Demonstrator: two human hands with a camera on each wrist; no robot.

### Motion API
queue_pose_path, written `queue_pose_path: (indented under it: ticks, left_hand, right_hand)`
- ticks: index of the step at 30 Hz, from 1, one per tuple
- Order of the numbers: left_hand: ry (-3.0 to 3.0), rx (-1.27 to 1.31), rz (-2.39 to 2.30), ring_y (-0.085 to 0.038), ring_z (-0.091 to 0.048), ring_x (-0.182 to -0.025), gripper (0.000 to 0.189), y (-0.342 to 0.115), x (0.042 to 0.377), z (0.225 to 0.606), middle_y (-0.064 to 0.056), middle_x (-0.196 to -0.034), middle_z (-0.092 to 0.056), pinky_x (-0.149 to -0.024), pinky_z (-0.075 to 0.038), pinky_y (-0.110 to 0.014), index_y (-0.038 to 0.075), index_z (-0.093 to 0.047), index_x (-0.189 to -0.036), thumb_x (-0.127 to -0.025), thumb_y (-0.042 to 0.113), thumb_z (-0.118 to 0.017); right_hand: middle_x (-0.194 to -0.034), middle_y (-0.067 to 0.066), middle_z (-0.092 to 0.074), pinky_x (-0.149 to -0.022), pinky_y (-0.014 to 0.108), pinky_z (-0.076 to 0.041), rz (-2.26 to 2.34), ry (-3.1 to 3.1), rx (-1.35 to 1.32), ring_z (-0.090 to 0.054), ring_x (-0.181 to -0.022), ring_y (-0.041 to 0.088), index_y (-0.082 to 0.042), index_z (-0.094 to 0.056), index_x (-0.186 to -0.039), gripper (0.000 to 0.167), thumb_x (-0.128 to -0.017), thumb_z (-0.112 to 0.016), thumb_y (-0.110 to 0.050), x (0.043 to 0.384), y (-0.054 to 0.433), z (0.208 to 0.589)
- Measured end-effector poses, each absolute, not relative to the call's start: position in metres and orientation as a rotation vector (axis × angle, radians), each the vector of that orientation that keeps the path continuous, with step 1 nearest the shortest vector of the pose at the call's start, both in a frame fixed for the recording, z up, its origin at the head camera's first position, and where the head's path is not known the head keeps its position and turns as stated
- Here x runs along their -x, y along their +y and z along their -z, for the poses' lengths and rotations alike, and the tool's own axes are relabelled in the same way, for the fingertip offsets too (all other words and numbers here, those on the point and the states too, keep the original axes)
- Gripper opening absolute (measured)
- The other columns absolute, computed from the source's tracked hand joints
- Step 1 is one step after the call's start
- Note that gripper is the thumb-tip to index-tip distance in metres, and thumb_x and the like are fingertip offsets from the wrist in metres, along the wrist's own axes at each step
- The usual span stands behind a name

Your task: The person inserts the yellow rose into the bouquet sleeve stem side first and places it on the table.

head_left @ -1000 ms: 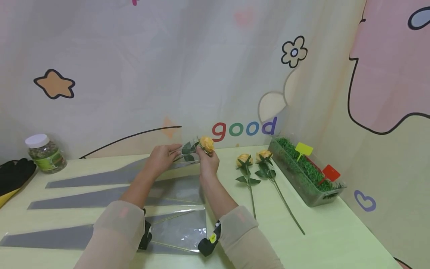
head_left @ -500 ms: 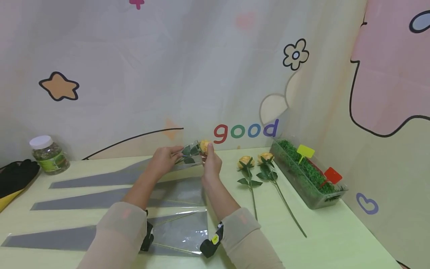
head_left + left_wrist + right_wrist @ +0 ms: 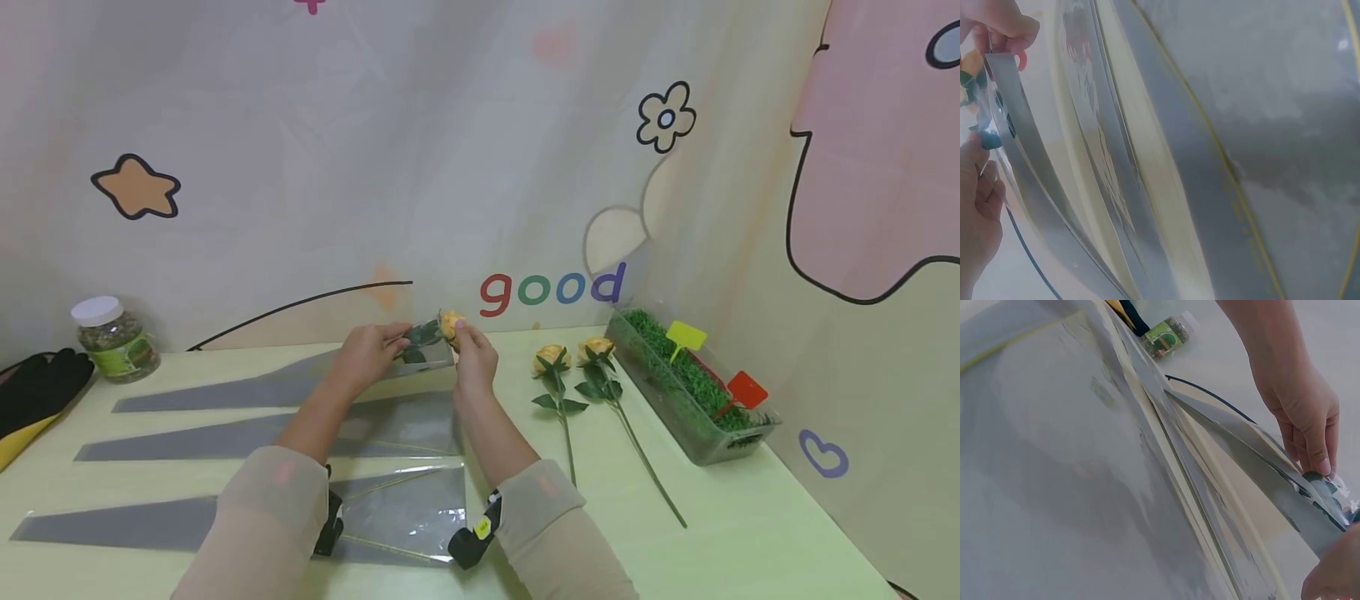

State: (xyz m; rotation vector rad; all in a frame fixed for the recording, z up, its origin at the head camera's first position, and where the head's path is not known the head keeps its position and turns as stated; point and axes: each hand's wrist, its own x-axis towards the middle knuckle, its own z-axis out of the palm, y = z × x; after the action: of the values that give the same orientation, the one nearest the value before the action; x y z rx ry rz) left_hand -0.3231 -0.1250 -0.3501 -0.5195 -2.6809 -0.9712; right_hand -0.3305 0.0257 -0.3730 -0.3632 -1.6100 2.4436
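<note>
Left hand pinches rose, right hand grips far sleeve

Nearest, two sleeves lie on the table. Beyond, the rose's leaves are at the left fingertips, its bloom at the far sleeve's wide end by the right thumb. Two loose roses lie rightward near a planter; a jar stands far left.

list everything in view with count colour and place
Table: 1, pale green, underneath
Wrappers: 3, grey and clear, left
Held rose: 1, yellow, at farthest wrapper
Loose roses: 2, yellow, right of wrappers
Grass box: 1, clear, green, right
Tags: 2, yellow and red, in box
Jar: 1, white, green, far left
Cloth-like item: 1, black, yellow, left edge
Backdrop: 1, pale, printed, behind table
Wrist devices: 2, black, on wrists
Sleeves: 2, beige, forearms
Left hand: 1, bare, at held rose's leaves
Right hand: 1, bare, at its bloom
</note>
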Motion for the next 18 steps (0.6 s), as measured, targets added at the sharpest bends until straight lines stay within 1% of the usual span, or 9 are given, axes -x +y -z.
queue_pose_path:
  ticks: [1, 3, 5, 7, 11, 12, 14, 18]
  left_hand:
    - [-2.683, 0.521, 0.968, -0.035, -0.054, -0.11, 0.035, -0.1253, 0.3232, 0.35, -0.019, -0.125, -0.054, -0.086, -0.046, -0.045, 0.001, -0.058, -0.125, -0.092, 0.014, -0.058]
    - [-2.686, 0.525, 0.965, -0.035, -0.053, -0.111, 0.035, -0.1254, 0.3235, 0.3497, -0.019, -0.125, -0.053, -0.088, -0.045, -0.046, 0.001, -0.058, -0.125, -0.092, 0.013, -0.058]
    - [-2.688, 0.53, 0.971, -0.035, -0.053, -0.111, 0.035, -0.1256, 0.3238, 0.35, -0.019, -0.125, -0.053, -0.088, -0.045, -0.046, 0.001, -0.058, -0.125, -0.092, 0.014, -0.057]
    - [-2.693, 0.527, 0.983, -0.034, -0.055, -0.109, 0.035, -0.1257, 0.3239, 0.3496, -0.018, -0.125, -0.054, -0.085, -0.046, -0.045, 0.002, -0.057, -0.125, -0.092, 0.014, -0.057]
    - [-2.701, 0.515, 0.994, -0.032, -0.056, -0.108, 0.036, -0.1257, 0.3244, 0.348, -0.016, -0.126, -0.054, -0.081, -0.047, -0.043, 0.004, -0.057, -0.126, -0.093, 0.016, -0.057]
    - [-2.705, 0.512, 0.99, -0.032, -0.058, -0.104, 0.036, -0.1259, 0.3245, 0.3478, -0.016, -0.126, -0.054, -0.079, -0.047, -0.042, 0.004, -0.057, -0.127, -0.093, 0.016, -0.056]
    - [-2.71, 0.505, 0.989, -0.033, -0.057, -0.107, 0.036, -0.1264, 0.3243, 0.3474, -0.016, -0.127, -0.053, -0.082, -0.047, -0.043, 0.004, -0.057, -0.127, -0.093, 0.016, -0.056]
    - [-2.715, 0.506, 0.988, -0.033, -0.055, -0.11, 0.036, -0.1276, 0.3235, 0.3472, -0.016, -0.128, -0.052, -0.086, -0.046, -0.044, 0.003, -0.056, -0.127, -0.094, 0.015, -0.056]
  right_hand:
    - [-0.122, 0.013, -0.055, -0.103, 0.044, -0.03, -2.437, -1.61, 0.363, -0.048, -0.115, 0.026, 0.001, -0.055, -0.122, 0.043, -0.09, -0.061, -0.027, 0.3305, 0.0257, 0.3724]
    - [-0.117, 0.013, -0.056, -0.102, 0.045, -0.029, -2.431, -1.607, 0.374, -0.049, -0.112, 0.025, -0.001, -0.054, -0.118, 0.037, -0.09, -0.061, -0.025, 0.3306, 0.0261, 0.3716]
    - [-0.11, 0.012, -0.058, -0.101, 0.045, -0.028, -2.429, -1.601, 0.386, -0.051, -0.107, 0.025, -0.002, -0.054, -0.112, 0.032, -0.09, -0.062, -0.023, 0.3303, 0.0261, 0.3714]
    - [-0.107, 0.011, -0.058, -0.1, 0.045, -0.028, -2.422, -1.608, 0.383, -0.052, -0.104, 0.024, -0.002, -0.054, -0.108, 0.028, -0.09, -0.062, -0.021, 0.3305, 0.0262, 0.3713]
    - [-0.107, 0.011, -0.058, -0.101, 0.045, -0.028, -2.41, -1.627, 0.365, -0.052, -0.104, 0.024, -0.001, -0.058, -0.105, 0.025, -0.09, -0.062, -0.02, 0.3315, 0.0264, 0.3711]
    - [-0.106, 0.01, -0.058, -0.101, 0.045, -0.029, -2.406, -1.631, 0.364, -0.052, -0.103, 0.023, 0.0, -0.058, -0.105, 0.025, -0.09, -0.063, -0.02, 0.3318, 0.0262, 0.371]
    - [-0.104, 0.009, -0.058, -0.1, 0.045, -0.03, -2.406, -1.63, 0.362, -0.051, -0.102, 0.023, 0.0, -0.06, -0.103, 0.024, -0.089, -0.063, -0.019, 0.3322, 0.0256, 0.3711]
    - [-0.096, 0.005, -0.056, -0.099, 0.045, -0.031, -2.406, -1.629, 0.362, -0.049, -0.098, 0.021, 0.0, -0.062, -0.097, 0.021, -0.088, -0.064, -0.018, 0.3324, 0.0245, 0.3722]
